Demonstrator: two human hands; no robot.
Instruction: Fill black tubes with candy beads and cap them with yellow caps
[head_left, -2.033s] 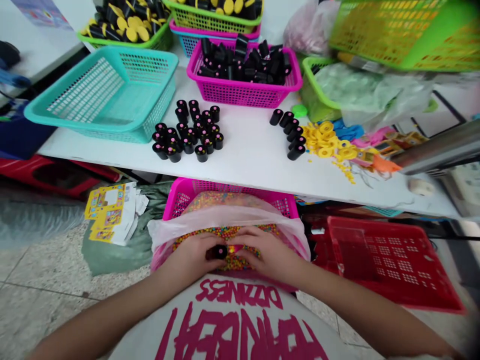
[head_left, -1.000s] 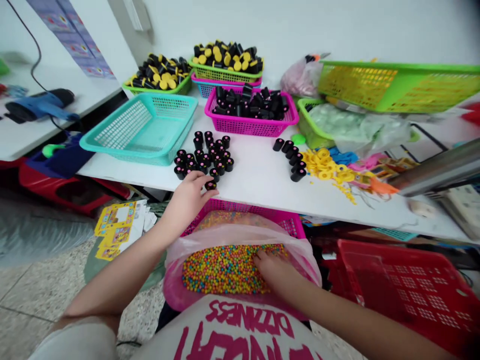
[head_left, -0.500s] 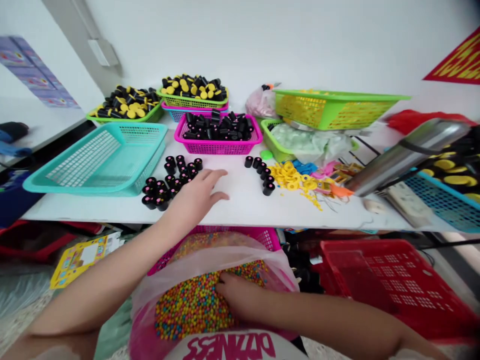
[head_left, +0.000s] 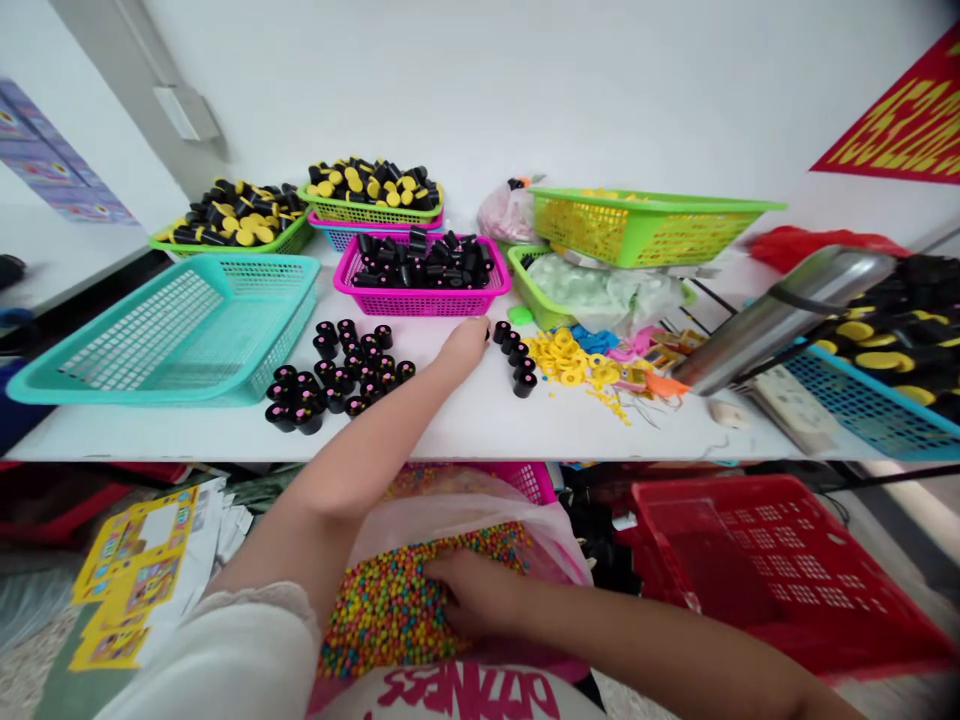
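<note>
My left hand (head_left: pixel 465 345) reaches across the white table (head_left: pixel 480 420), fingers stretched out, its tips at the first of a short row of black tubes (head_left: pixel 516 358). It holds nothing. A cluster of upright black tubes (head_left: pixel 337 375) stands just left of that arm. My right hand (head_left: pixel 472 590) lies low in a clear bag of small coloured beads (head_left: pixel 382 610), fingers curled down into them. The bag sits in a pink basket (head_left: pixel 534 482) under the table edge.
On the table are an empty teal basket (head_left: pixel 165 330), a pink basket of black tubes (head_left: pixel 420 275), yellow rings (head_left: pixel 570 355), green baskets (head_left: pixel 645 225) and a metal cylinder (head_left: pixel 780 315). A red basket (head_left: pixel 750 560) and yellow printed sheets (head_left: pixel 127 570) lie on the floor.
My left hand carried a filled black tube up to the cluster, let it go, then slid right to the short row of tubes. My right hand stayed in the beads.
</note>
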